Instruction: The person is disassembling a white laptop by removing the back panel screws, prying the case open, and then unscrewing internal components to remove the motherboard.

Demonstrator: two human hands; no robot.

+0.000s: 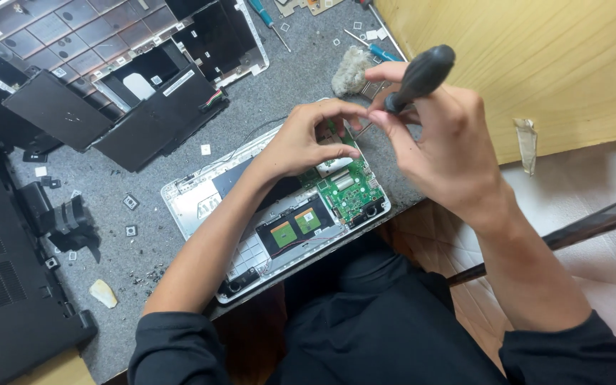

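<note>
Grey speckled matting covers my desk (180, 192), littered with tiny screws, loose key caps and dark laptop shells, with a yellow wooden panel (536, 64) rising at the right edge and pale floor below it. From my head camera I look down on an opened white laptop chassis (201, 207) lying slantwise at the desk's near edge, its green circuit board (351, 194) exposed at the right end. My left hand (301, 142) is curled, fingertips pinched down on the board's upper edge; whether it grips a small part I cannot tell. My right hand (443, 135) is closed around a black-handled screwdriver (422, 75), its shaft angling down towards the same spot. I judge the board thin, stiff and fragile, best held by its edges, clear of the components; the chassis looks light and likely to slide on the mat. A fluffy brush (351, 70) and two blue-handled screwdrivers (379, 50) lie beyond my hands.
</note>
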